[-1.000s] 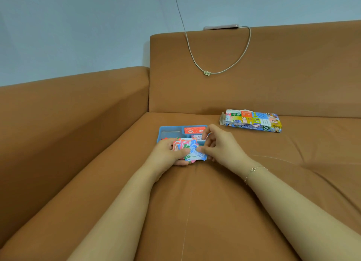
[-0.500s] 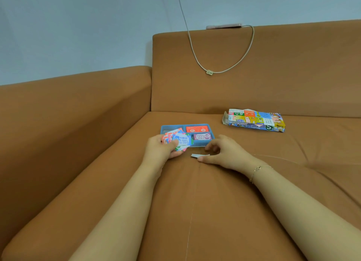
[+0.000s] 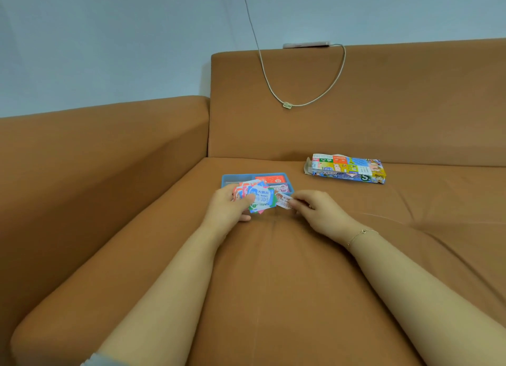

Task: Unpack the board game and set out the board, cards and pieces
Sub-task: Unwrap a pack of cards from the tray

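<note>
My left hand (image 3: 229, 206) grips a fanned stack of colourful play-money notes (image 3: 258, 196) just in front of a blue plastic tray (image 3: 227, 178) on the sofa seat. The tray holds a red card deck (image 3: 271, 179) and a purple-patterned deck (image 3: 280, 187). My right hand (image 3: 319, 211) pinches a single white note (image 3: 283, 201) by its edge, right beside the fan. The colourful game box (image 3: 347, 168) lies open-ended on the seat to the far right, with the folded board resting on top of it.
All of it rests on a brown sofa (image 3: 273, 270) with an armrest on the left and a backrest behind. A white cable (image 3: 287, 105) hangs over the backrest from a device on its top edge.
My right hand has lifted the single white note off the seat and brought it up to the fan in my left hand. The left hand has shifted slightly right.
</note>
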A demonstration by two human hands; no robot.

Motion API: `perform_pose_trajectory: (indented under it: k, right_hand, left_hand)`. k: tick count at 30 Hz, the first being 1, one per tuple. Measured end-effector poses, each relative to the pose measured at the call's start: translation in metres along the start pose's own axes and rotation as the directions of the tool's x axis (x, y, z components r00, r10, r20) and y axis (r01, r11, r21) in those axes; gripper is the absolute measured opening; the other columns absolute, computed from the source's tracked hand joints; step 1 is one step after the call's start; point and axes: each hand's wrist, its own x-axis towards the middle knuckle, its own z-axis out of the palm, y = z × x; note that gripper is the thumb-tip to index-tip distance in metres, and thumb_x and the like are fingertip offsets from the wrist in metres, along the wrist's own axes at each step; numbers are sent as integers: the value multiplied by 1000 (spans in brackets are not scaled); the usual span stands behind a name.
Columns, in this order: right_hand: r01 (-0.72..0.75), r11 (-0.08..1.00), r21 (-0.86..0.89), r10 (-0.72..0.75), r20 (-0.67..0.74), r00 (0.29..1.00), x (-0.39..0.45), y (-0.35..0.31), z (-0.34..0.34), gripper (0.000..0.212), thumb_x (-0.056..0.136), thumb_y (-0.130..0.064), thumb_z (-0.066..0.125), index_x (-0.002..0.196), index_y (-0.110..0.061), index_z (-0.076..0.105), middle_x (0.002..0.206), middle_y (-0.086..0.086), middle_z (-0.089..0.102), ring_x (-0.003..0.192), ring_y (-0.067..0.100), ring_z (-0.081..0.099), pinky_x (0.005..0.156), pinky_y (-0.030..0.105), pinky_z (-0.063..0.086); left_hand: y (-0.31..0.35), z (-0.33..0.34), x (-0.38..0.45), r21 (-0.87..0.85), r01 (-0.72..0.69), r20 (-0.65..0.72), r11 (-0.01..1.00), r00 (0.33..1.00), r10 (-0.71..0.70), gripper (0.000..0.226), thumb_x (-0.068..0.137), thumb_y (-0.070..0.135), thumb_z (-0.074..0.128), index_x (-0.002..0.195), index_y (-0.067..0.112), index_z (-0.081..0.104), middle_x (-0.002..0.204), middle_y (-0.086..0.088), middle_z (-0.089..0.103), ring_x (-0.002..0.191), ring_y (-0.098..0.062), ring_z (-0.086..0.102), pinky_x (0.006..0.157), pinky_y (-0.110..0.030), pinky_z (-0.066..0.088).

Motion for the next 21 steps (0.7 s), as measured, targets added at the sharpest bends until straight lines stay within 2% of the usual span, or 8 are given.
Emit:
perform_pose_trajectory:
  k: [2, 6, 9, 16, 18, 21]
  right_hand:
    - [-21, 998, 64, 25, -54, 998, -15, -2, -7, 25, 95, -18, 54, 72, -13, 62, 64, -9, 58, 61, 0, 49, 61, 16, 35]
    - [-36, 965, 259, 95, -222, 970, -57, -8, -23, 17, 88, -22, 66, 72, -17, 70, 60, -7, 61, 55, 1, 47, 56, 14, 37]
    - [1, 930, 367, 107, -273, 956, -92, -17, -26, 18, 87, -21, 68, 69, -19, 69, 57, -9, 57, 53, 1, 44, 55, 14, 35]
    - [-90, 956, 278, 182, -326, 928, -129, -24, -30, 14, 78, -19, 76, 72, -14, 64, 64, -11, 58, 56, -1, 47, 55, 11, 37]
    - [-173, 939, 297, 259, -284, 923, -128, -25, -34, 20, 75, -20, 79, 78, -16, 60, 71, -8, 60, 58, 2, 48, 55, 9, 39]
    - [-322, 879, 352, 365, -62, 929, -119, -26, -44, 34, 73, -21, 81, 100, -12, 62, 80, -2, 63, 63, 6, 52, 59, 11, 43]
  left_hand:
    - [2, 3, -7, 74, -37, 13, 997, 999, 36, 15, 92, 11, 59, 107, 9, 61, 102, -8, 66, 76, -10, 61, 52, -15, 49]
    - [5, 11, -30, 151, -79, -7, 985, 997, 81, 20, 91, 14, 60, 109, 6, 61, 104, -11, 67, 79, -13, 59, 49, -13, 45]
    - [12, 26, -52, 176, -107, 34, 979, 994, 102, 19, 92, 14, 59, 110, 8, 60, 102, -9, 67, 83, -15, 59, 47, -11, 44]
    - [26, 67, -94, 203, -145, 196, 968, 975, 105, 18, 95, 17, 54, 110, 10, 60, 100, -2, 65, 78, -8, 54, 57, -12, 44]
    - [27, 66, -96, 245, -153, 200, 957, 974, 104, 17, 97, 16, 49, 110, 11, 59, 101, -2, 63, 80, -8, 53, 62, -15, 45]
    - [27, 66, -97, 328, -173, 215, 929, 971, 105, 15, 99, 16, 45, 105, 11, 57, 93, 4, 60, 74, -2, 51, 65, -14, 40]
